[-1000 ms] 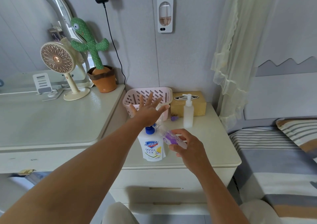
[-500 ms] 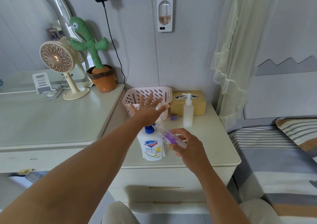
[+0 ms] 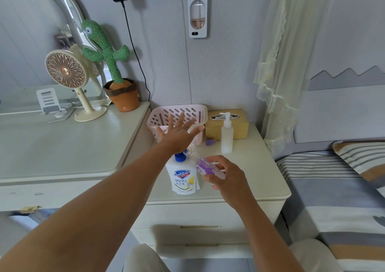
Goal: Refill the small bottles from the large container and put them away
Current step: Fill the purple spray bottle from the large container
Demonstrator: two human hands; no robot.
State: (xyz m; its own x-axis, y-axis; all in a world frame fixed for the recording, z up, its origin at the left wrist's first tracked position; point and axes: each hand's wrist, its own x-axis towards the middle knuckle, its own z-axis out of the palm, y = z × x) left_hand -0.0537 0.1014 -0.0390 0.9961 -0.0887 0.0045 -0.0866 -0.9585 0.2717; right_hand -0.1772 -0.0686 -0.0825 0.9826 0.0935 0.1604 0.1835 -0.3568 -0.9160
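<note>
Left hand (image 3: pixel 178 134): fingers (image 3: pixel 181 119) splayed wide and straight, back of the hand to the camera, holding nothing. It hovers in front of the pink basket (image 3: pixel 198 110), and its wrist sits over the blue cap (image 3: pixel 179 157) of the large container (image 3: pixel 183 179). Can't tell whether the wrist touches the cap.

Right hand (image 3: pixel 228 177): fingers (image 3: pixel 216 159) curled round the small clear bottle (image 3: pixel 205 166), which has a purple print. The thumb is under it and the fingertips are on top. The bottle is tilted, with the neck pointing up-left toward the blue cap and the base in the palm. The neck end is just beside the cap; contact is unclear because the plastic is transparent and blurred.

The large container is a white Safeguard soap refill. It stands upright near the front edge of the bench (image 3: pixel 260 180), just left of the right hand.

Behind it:
- White pump bottle (image 3: pixel 226 135) stands upright on the bench, in front of the yellow tissue box (image 3: pixel 239 129).
- Small purple cap (image 3: pixel 210 142) lies on the bench between the basket and the pump bottle.
- The basket is against the wall, touching the tissue box's left side.

Left of the bench, on a higher desk (image 3: pixel 62 147), are a plush cactus in a pot (image 3: pixel 116 69) and a beige fan (image 3: pixel 68 76). A bed with striped bedding (image 3: pixel 333 188) is to the right.
</note>
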